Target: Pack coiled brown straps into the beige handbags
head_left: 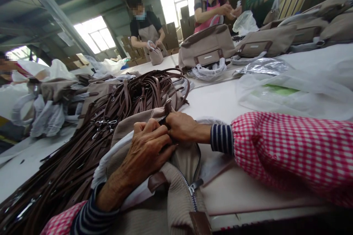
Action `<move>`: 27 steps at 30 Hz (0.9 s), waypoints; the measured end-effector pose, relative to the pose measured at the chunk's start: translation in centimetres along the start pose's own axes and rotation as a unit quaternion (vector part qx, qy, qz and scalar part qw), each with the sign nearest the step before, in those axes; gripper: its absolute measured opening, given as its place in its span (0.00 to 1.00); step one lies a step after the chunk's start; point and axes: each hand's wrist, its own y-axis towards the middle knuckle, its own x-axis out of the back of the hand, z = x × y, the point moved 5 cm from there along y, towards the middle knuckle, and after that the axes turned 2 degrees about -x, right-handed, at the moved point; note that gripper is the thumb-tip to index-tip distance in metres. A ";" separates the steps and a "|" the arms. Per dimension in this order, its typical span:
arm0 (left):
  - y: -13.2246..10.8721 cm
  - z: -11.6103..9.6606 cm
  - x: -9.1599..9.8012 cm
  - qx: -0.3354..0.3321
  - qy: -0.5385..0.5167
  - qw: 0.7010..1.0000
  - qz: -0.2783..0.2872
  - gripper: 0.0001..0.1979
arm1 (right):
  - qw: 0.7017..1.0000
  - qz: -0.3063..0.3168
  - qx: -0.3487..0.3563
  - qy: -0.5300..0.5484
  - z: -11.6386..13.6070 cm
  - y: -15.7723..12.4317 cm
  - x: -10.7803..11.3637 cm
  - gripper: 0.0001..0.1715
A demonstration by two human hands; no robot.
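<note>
Two hands (146, 150) (182, 127) apparently hold a beige handbag (176, 205).

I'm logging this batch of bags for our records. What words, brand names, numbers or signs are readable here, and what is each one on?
No text can be read here.
Plate on the nearer taupe handbag: too small and blurred to read.
Plate on the next taupe handbag: too small and blurred to read.
Green print on the clear plastic bag: too blurred to read.
Marks on the table edge: too dark and blurred to read.

One left hand (146, 150), one right hand (182, 127), one zippered beige bag (179, 205) — four co-workers (145, 25).
</note>
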 end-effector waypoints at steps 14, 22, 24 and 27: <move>-0.5 0.3 0.9 0.052 -0.053 0.997 -0.017 0.09 | 0.978 -0.004 0.209 -0.008 -0.3 -4.7 0.8 0.16; -0.1 0.3 0.5 0.044 -0.040 0.998 -0.009 0.10 | 0.956 0.004 0.257 -0.144 -0.7 -4.3 -1.8 0.12; 0.0 0.3 0.5 0.048 -0.030 0.998 -0.004 0.09 | 0.954 -0.001 0.256 -0.157 -0.6 -3.9 -1.9 0.13; -0.1 0.5 0.6 0.062 -0.034 0.998 0.003 0.08 | 0.960 0.037 0.246 -0.126 -0.5 -3.8 -1.3 0.12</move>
